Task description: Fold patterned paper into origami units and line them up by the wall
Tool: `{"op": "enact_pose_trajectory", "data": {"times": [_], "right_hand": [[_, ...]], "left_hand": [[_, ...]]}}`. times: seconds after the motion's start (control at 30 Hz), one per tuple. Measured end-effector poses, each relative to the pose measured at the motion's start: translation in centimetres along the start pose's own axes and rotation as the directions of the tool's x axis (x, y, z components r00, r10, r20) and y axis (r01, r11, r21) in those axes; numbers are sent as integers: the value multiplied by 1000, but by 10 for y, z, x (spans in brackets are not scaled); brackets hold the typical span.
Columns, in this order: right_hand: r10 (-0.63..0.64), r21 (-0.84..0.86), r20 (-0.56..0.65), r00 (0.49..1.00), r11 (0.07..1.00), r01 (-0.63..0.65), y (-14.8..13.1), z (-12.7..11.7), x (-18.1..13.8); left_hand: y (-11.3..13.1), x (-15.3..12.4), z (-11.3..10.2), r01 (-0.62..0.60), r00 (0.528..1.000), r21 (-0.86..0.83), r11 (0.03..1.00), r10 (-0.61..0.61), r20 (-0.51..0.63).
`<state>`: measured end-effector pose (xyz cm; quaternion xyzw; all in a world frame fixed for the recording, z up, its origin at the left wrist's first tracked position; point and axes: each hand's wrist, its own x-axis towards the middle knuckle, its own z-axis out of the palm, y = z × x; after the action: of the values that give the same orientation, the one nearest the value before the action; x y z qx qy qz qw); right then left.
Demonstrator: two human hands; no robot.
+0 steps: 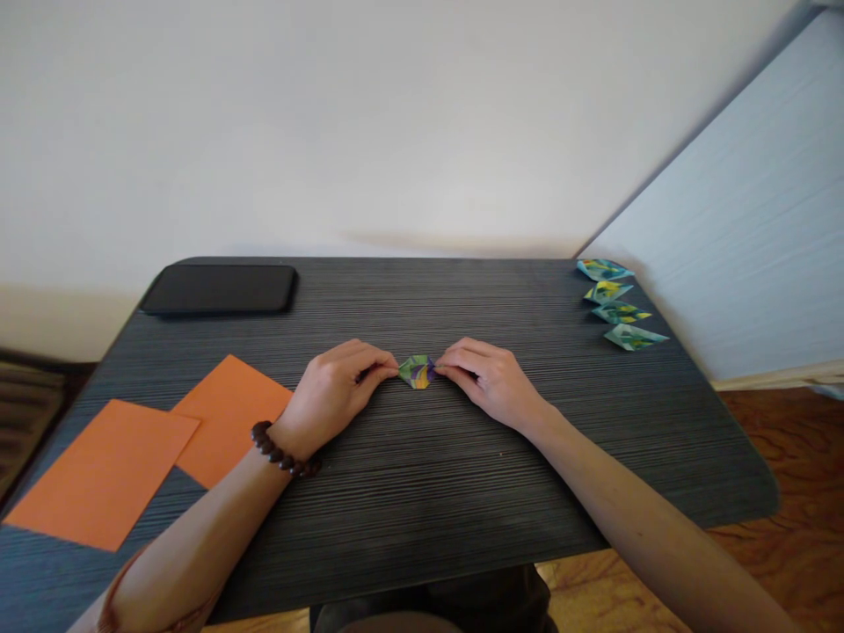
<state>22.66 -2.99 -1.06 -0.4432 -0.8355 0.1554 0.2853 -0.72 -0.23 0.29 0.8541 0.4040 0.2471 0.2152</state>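
Observation:
Between my two hands is a small folded paper piece (417, 372), patterned in green, yellow and purple, near the middle of the dark table. My left hand (343, 380) pinches its left point between thumb and fingers. On the opposite side, my right hand (489, 378) grips the right point in the same way. The fingertips cover both ends of the paper. A beaded bracelet (280, 453) circles my left wrist.
Two orange paper sheets (109, 475) overlap on the left of the table (422, 510). A black phone (221, 289) lies at the back left. Several folded paper pieces (618, 313) form a column at the back right. A white wall (369, 123) rises behind.

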Motion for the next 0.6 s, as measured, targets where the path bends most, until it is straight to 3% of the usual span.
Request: {"op": "enact_pose_trajectory", "data": {"times": [0.6], "right_hand": [[18, 25, 16, 1000, 1000, -18, -1, 1, 2]], "left_hand": [[-2, -2, 4, 28, 1000, 27, 999, -28, 8]]}}
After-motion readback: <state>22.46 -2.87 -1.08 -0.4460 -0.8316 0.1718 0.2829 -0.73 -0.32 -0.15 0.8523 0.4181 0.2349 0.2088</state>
